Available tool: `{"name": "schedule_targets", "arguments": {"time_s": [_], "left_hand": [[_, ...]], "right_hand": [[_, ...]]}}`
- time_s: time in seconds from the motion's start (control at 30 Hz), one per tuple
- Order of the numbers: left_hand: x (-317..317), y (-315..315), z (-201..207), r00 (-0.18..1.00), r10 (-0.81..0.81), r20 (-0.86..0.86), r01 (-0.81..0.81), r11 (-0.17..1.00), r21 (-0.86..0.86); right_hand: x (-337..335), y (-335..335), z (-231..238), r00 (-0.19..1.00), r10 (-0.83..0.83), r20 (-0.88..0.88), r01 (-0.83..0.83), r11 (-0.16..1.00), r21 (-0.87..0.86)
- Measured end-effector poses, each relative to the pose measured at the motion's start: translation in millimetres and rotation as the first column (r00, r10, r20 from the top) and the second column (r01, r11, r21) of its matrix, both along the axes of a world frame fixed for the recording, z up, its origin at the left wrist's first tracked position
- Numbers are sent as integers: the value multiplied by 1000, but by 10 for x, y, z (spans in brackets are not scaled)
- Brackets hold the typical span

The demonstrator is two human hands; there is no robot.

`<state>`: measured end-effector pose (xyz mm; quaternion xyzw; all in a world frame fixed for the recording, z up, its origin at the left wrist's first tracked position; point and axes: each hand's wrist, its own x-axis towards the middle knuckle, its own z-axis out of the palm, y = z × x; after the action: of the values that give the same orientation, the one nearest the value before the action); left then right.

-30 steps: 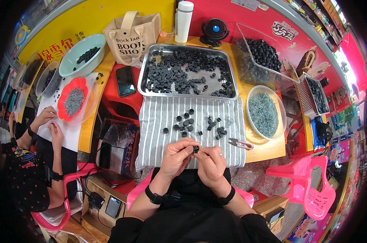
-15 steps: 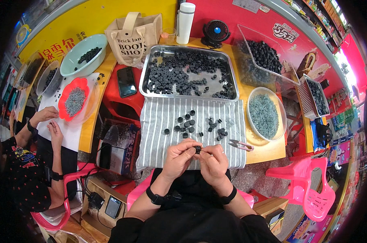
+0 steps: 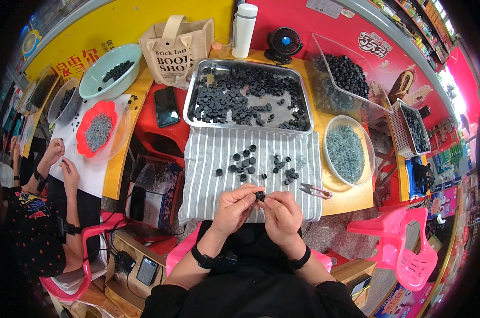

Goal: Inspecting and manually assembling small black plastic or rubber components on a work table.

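Over the near edge of a striped cloth (image 3: 200, 175), my left hand (image 3: 233, 211) pinches a small round black plastic cap (image 3: 260, 196) between thumb and fingers. My right hand (image 3: 283, 214) is closed too, its thumb and forefinger pressed together against the cap's right side; whatever is between those fingertips is hidden. Just beyond my hands lie a loose group of black caps (image 3: 243, 163) and a smaller cluster of black pieces (image 3: 290, 175). Thread snips (image 3: 315, 191) rest on the cloth's right edge, close to my right hand.
A metal tray (image 3: 250, 129) of black caps stands beyond the cloth. To its right are a tub of small grey-green pieces (image 3: 346, 151) and a clear bin (image 3: 380, 103) of black parts. At left, another person's hands (image 3: 65, 159) work near a red bowl (image 3: 82, 135).
My hands stay together at the cap, which looks slightly turned; my right hand has shifted a little to the right. At left, the other person's hands have shifted slightly.
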<state>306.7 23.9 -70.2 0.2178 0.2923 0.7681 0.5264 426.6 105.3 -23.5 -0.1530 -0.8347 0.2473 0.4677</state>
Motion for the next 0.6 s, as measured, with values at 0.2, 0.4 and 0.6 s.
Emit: {"name": "schedule_targets", "arguments": {"time_s": [0.2,0.4,0.6], "left_hand": [[23,29,19,997,29,73,-31,999,30],[18,27,22,982,13,189,-10,1000,-15],[13,26,3,972,24,235,-16,999,-36]], "right_hand": [[-25,-29,17,1000,-2,10,1,998,63],[-31,-33,34,1000,-3,19,1,995,97],[-47,-23,21,1000,-11,11,10,994,111]]}}
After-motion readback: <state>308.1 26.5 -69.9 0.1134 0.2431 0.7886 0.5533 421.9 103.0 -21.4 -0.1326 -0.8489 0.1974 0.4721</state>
